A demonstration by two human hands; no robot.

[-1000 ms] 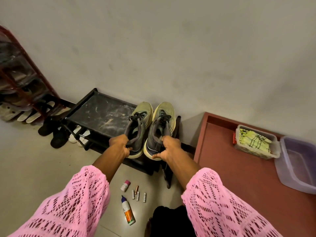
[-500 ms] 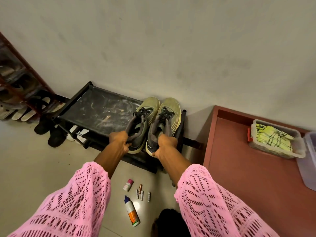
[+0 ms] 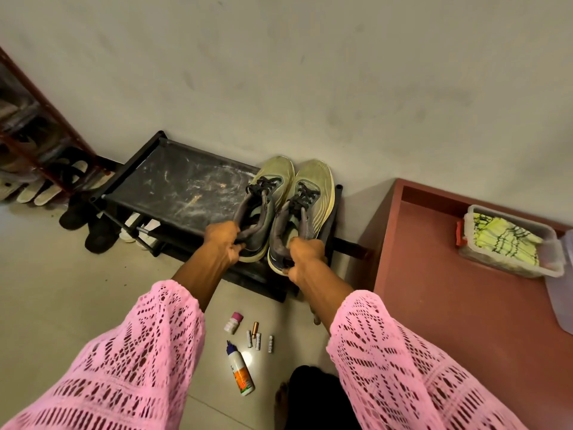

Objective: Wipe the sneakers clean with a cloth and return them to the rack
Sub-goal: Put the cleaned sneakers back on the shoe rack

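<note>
Two yellow-green sneakers with grey collars and dark laces sit side by side, toes toward the wall, on the right end of the black shoe rack's (image 3: pixel 173 187) dusty top shelf. My left hand (image 3: pixel 224 243) grips the heel of the left sneaker (image 3: pixel 273 178). The heel of the right sneaker (image 3: pixel 316 193) is gripped by my right hand (image 3: pixel 305 256). A yellow-and-black patterned cloth (image 3: pixel 502 240) lies in a clear plastic tub (image 3: pixel 555 262) on the red-brown surface at the right.
On the floor below my arms lie a glue bottle (image 3: pixel 240 370), a small pink-capped bottle (image 3: pixel 234 322) and several batteries (image 3: pixel 259 338). Sandals and dark shoes (image 3: pixel 77 212) sit left of the rack beside a red rack (image 3: pixel 46 113). The wall is close behind.
Both hands have carried the sneakers forward toward the wall, over the rack's right end. The view has shifted left, pushing the tub toward the right edge.
</note>
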